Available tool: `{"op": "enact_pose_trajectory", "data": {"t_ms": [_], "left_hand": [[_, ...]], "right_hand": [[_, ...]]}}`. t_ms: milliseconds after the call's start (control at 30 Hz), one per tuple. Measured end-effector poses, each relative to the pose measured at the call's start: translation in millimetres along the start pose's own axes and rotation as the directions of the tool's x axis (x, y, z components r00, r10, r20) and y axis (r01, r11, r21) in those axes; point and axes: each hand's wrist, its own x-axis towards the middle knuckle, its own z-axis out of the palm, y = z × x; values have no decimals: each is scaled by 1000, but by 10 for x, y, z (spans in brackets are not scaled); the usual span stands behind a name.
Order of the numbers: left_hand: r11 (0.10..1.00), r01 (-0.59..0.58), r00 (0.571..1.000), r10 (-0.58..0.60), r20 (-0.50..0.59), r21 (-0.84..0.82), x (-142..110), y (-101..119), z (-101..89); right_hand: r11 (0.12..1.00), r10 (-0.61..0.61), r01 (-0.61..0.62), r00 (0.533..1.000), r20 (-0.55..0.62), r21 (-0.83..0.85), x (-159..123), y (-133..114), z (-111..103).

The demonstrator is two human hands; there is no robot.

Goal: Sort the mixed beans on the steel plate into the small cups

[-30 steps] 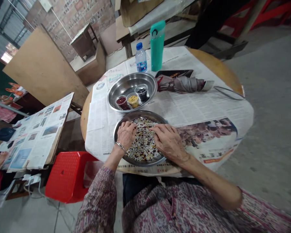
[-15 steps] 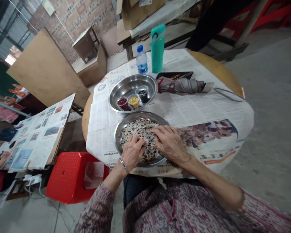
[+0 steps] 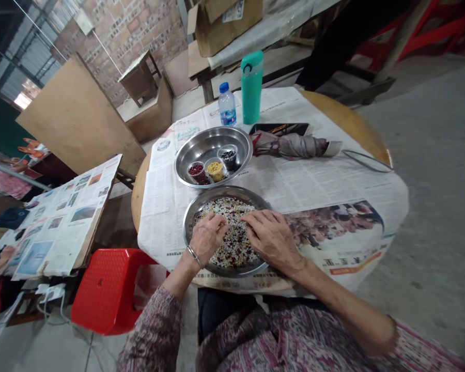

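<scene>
Head view: L hand [image 3: 207, 238] and R hand [image 3: 271, 238] rest on mixed beans [image 3: 234, 249] in steel bowl [image 3: 189, 227] at counter's [image 3: 349, 121] near edge, fingers open, gripping nothing. Step: spreading beans; next calls for gentle fingertip combing.

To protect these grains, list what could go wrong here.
The left hand and right hand rest in a shallow steel dish, so the mixed grains could spill over its rim onto the newspaper. That dish sits near the table edge on loose paper, which might slide. The small cups stand close together in the other dish; a knock might tip them.
</scene>
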Motion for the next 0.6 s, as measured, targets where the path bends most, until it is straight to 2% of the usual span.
{"op": "enact_pose_trajectory", "data": {"t_ms": [133,233,300,433,600], "left_hand": [[999,-41,990,45,-136,33,369,-45,-216],[992,16,970,15,-242,124,797,-113,-380],[985,47,964,-2,-266,164,1085,-166,-447],[962,109,983,-67,-171,252,1504,-226,-471],[917,130,991,-127,-32,378,1689,-190,-414]], "right_hand": [[1000,1,-1,1000,17,13,-1,-3,-2],[1000,8,-8,1000,20,10,-2,-9,1],[1000,13,-13,1000,16,10,-2,-12,4],[999,25,-25,1000,6,36,-2,-10,15],[998,35,-36,999,9,49,-1,-10,23]]}}
